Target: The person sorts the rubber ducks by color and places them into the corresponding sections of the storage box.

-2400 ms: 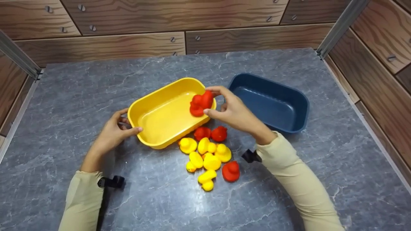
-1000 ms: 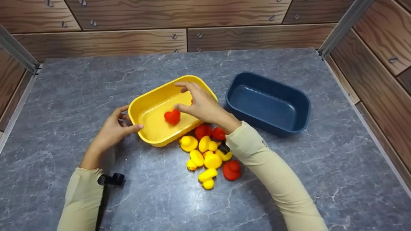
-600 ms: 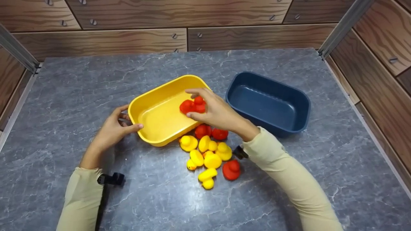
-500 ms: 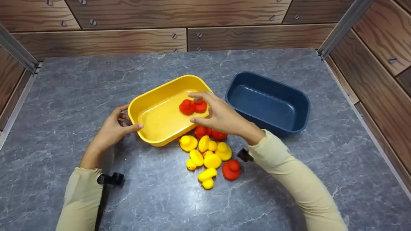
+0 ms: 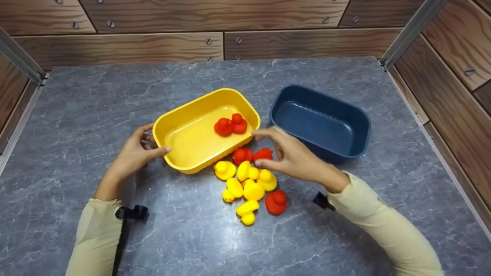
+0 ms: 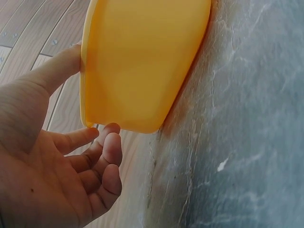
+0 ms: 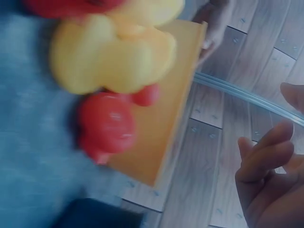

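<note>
Quite blurry; ducks, right-wrist view

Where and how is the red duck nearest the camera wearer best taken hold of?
Probably across the rounded body of the red duck, with the right hand coming from above and the right. Yellow ducks sit close on its left and far sides, while no duck lies against its right or near side.

Held tub in left hand: plain yellow. Inside ducks, at end far from grip: both red. Loose ducks beside right hand: yellow, three red. Other tub beyond right hand: dark blue. Tabletop: grey, white-veined. Sleeves: pale cream. Walls: brown, wood-grained.
</note>
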Tool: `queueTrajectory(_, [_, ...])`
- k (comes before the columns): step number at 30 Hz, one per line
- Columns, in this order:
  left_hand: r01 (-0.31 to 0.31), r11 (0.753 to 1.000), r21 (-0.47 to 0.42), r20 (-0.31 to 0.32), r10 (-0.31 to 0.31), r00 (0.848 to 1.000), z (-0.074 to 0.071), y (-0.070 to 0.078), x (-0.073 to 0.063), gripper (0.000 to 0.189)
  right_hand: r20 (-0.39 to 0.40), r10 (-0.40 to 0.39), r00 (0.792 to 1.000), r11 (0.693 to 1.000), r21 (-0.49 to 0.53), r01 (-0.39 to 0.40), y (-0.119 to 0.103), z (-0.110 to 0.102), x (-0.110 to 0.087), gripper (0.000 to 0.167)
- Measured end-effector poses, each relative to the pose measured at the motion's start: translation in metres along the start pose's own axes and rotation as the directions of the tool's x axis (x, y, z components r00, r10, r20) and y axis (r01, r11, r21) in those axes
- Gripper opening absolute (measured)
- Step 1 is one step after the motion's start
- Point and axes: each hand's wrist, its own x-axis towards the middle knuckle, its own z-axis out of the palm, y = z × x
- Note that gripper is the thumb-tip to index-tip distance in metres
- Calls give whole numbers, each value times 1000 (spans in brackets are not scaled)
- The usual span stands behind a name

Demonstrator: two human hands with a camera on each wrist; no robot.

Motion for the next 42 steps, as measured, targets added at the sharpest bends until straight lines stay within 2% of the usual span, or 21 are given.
queueTrajectory(8, [-3,1000,-6,6,3,1000,1,0,0,88,107,63,992,998,-7,-63,28,10,-33,59])
queueTrajectory(18, [0,1000,-11,0,0,1000,0,0,1,87,220,168,961,986,-56,-160,37,12,-60,65])
queueTrajectory(23, [1,1000,-11,3,0,1000,0,1,1,87,265,190,945,980,-112,-166,39,13,-67,62])
queueTrajectory(29, [-1,1000,-6,4,1,1000,0,0,1,86,312,176,934,975,-184,-123,39,15,-70,58])
queueTrajectory(37, [11,1000,-8,6,-11,1000,0,0,0,86,399,208,893,964,-236,-119,41,21,-71,55])
queueTrajectory(42, [14,1000,-14,6,-14,1000,0,0,-1,86,424,218,879,962,-243,-121,41,25,-70,55])
